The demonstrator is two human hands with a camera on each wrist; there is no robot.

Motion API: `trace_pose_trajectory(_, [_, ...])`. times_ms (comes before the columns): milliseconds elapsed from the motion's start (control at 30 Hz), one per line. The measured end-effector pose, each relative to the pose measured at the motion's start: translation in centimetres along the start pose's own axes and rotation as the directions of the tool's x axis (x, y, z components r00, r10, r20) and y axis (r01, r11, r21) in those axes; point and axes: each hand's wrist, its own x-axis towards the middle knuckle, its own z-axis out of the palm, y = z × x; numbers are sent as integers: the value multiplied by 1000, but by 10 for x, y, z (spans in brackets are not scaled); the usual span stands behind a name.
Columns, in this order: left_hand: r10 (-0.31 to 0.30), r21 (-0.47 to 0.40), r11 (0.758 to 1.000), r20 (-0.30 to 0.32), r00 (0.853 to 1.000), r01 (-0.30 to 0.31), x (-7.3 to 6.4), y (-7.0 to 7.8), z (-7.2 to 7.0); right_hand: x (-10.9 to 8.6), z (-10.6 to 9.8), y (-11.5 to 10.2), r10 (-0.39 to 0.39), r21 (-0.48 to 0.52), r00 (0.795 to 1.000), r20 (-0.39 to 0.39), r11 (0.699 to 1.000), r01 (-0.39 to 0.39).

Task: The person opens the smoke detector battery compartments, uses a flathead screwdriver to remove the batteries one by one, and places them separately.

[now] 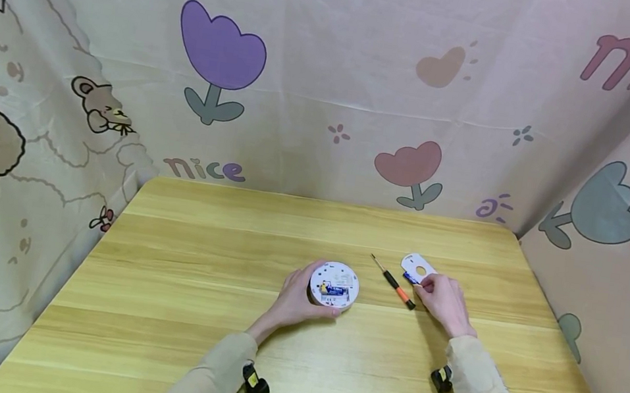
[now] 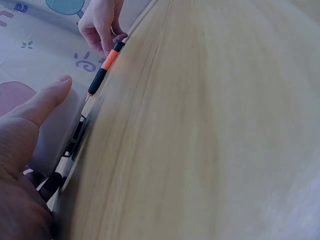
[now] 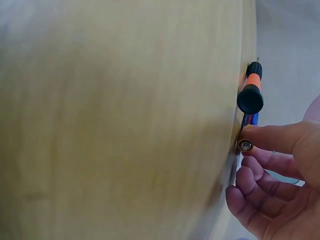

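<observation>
My left hand grips the side of a round white device, its fingers and thumb curled round the rim. A blue battery shows in the recess of its upturned face. Under the device, the left wrist view shows a black bracket close to the table. Over to the right, my right hand pinches another blue battery between thumb and forefinger, with the metal end facing the wrist camera. That battery lies low, beside a flat white cover with a round hole.
A small screwdriver with a black and orange handle lies between the hands, tip pointing away. The wooden table meets a printed curtain at the back and sides. Each wrist carries a black camera.
</observation>
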Motion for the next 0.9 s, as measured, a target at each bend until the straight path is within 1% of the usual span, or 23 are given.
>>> trace_pose_trajectory(333, [14,7,1000,-1,1000,-14,0,-1,0,-1,1,-1,18,10,1000,2,1000,-18])
trace_pose_trajectory(567, [23,-5,1000,-3,1000,-23,-1,-2,0,-2,1,0,18,-7,1000,-19,1000,-18])
trace_pose_trajectory(900, [30,3,1000,-4,1000,-30,0,-2,0,-5,-1,0,33,16,999,-9,999,-33])
